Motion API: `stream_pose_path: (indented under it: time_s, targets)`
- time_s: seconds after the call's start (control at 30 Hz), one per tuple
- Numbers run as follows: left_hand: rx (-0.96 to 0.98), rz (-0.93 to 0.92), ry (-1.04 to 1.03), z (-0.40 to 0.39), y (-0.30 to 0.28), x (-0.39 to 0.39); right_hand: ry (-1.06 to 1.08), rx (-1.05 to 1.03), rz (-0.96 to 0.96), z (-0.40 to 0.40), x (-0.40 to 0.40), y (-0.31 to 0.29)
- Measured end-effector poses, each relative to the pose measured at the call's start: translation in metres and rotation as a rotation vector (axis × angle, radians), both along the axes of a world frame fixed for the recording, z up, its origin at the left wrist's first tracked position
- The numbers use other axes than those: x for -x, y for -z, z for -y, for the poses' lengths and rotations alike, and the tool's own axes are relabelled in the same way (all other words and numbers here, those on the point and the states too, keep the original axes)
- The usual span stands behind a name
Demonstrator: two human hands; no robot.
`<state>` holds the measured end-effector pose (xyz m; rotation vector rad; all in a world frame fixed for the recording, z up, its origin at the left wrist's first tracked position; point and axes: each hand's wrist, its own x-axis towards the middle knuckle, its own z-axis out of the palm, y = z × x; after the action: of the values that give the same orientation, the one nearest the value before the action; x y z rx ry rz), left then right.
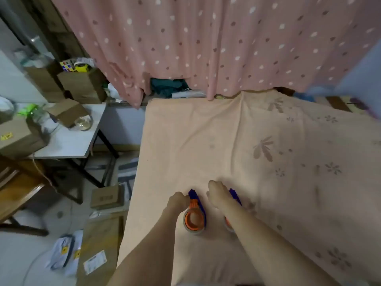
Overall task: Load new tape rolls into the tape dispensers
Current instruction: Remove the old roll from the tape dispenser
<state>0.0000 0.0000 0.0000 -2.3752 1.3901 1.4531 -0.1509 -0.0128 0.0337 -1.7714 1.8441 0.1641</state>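
Two blue and orange tape dispensers lie side by side on the peach bedsheet [237, 141]. The left dispenser [195, 211] carries a tape roll [192, 229] around its orange hub. My left hand [178, 201] rests with curled fingers against its blue handle end. The right dispenser [235, 196] is mostly hidden under my right forearm; only its blue tip and a bit of orange hub [227, 222] show. My right hand [217, 191] is curled over it. The image is blurred, so the exact grip of either hand is unclear.
A pink dotted curtain [206, 42] hangs behind the bed. To the left stands a white table [70, 141] with cardboard boxes [18, 137] and a tape roll [83, 122]. Boxes [105, 196] and parcels [61, 252] lie on the floor beside the bed edge.
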Motion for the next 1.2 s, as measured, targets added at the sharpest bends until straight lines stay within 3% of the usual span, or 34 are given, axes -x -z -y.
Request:
stream_pose_path:
  time_s: [0.2, 0.33, 0.53, 0.83, 1.03, 1.1, 1.2]
  targets:
    - [-0.153, -0.094, -0.141, -0.014, 0.019, 0.0, 0.02, -0.201, 0.032, -0.005, -0.012, 0.039]
    - [-0.318, -0.258, -0.327, -0.019, 0.03, 0.002, 0.017, -0.296, 0.075, -0.005, -0.02, 0.065]
    - [-0.262, -0.345, -0.379, -0.025, 0.048, 0.004, -0.045, -0.25, 0.027, -0.013, -0.025, 0.087]
    - [-0.181, -0.492, -0.555, -0.025, 0.037, 0.006, 0.19, -0.255, 0.091, -0.012, 0.003, 0.067]
    - [-0.077, -0.76, -0.594, -0.011, 0.001, 0.049, 0.501, -0.071, 0.456, -0.021, 0.042, 0.024]
    - [-0.092, -0.923, -0.615, -0.008, -0.011, 0.073, 0.589, -0.013, 0.512, -0.031, 0.062, 0.007]
    - [-0.122, -1.017, -0.541, -0.006, -0.026, 0.109, 0.727, 0.054, 0.578, -0.049, 0.098, -0.013]
